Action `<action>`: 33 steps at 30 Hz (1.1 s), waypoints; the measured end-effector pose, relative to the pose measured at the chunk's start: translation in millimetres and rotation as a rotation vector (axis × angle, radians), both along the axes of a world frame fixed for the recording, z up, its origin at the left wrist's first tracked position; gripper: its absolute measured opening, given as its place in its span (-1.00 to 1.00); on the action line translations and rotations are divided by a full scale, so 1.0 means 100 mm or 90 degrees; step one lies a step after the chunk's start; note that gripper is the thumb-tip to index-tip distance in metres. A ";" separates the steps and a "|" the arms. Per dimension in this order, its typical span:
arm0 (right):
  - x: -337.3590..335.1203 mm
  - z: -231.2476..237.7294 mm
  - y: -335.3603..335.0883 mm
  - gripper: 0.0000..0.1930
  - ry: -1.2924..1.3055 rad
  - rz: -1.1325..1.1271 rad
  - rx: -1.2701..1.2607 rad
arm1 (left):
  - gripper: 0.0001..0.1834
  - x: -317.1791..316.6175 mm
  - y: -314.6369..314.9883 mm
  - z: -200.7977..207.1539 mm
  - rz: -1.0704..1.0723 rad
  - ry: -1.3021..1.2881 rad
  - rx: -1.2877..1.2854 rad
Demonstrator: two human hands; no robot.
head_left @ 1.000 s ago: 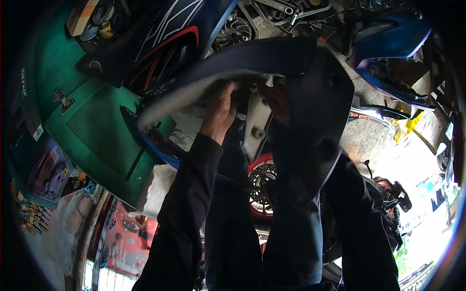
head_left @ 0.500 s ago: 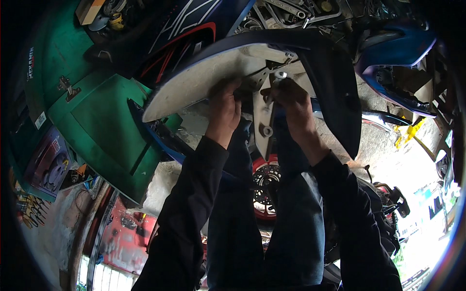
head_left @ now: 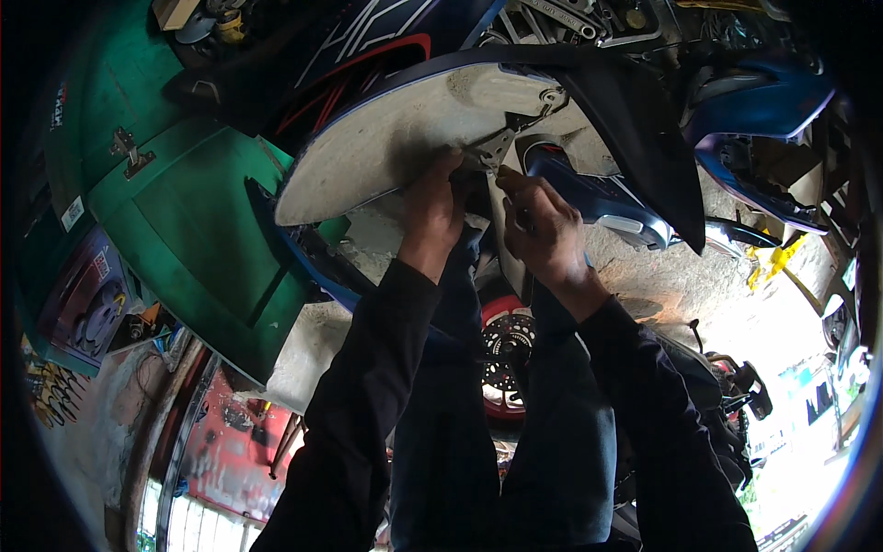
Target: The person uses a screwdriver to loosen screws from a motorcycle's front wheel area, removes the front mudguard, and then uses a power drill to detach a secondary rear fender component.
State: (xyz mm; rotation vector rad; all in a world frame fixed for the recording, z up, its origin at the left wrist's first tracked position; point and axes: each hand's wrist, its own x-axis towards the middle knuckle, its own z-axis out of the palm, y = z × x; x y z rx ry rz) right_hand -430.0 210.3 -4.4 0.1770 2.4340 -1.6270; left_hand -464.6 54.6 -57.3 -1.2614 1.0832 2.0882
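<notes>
tipping could follow from holding the dark, curved plastic fender with a pale grey underside [head_left: 386, 138] only near its middle, its long wing unsupported; your right hand [head_left: 543, 225] pinches its pale grey, pointed bracket [head_left: 512, 265]; shadow hides your left hand's [head_left: 434, 216] fingertips, so its grip cannot be told; the fender sits out before you; unlike half a second ago, your right hand covers the bracket's lower round boss.

Rough pale concrete floor [head_left: 635, 276]; on it, blue body panels [head_left: 768, 110]; crumpled yellow scrap [head_left: 780, 258]
</notes>
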 end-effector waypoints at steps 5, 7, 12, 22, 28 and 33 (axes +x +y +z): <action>0.06 -0.07 -0.03 -0.82 0.092 0.027 0.093 | -0.79 0.03 0.04 0.06 0.041 0.035 0.034; 0.06 -0.10 -0.05 -0.82 0.148 0.043 0.138 | -0.80 0.04 -0.01 0.07 0.021 0.008 0.060; 0.09 -0.13 -0.05 -0.82 0.157 0.024 0.110 | -0.76 0.02 0.05 0.18 0.033 0.015 0.010; 0.16 -0.01 -0.12 -0.80 0.081 0.007 0.127 | -0.73 -0.04 0.11 0.06 0.060 0.011 0.013; 0.04 -0.01 -0.22 -0.84 0.067 -0.030 0.106 | -0.68 -0.02 -0.03 -0.05 0.061 -0.004 0.013; -0.02 -0.04 -0.18 -0.84 0.029 -0.012 0.053 | -0.68 -0.06 -0.09 -0.05 0.010 0.042 -0.007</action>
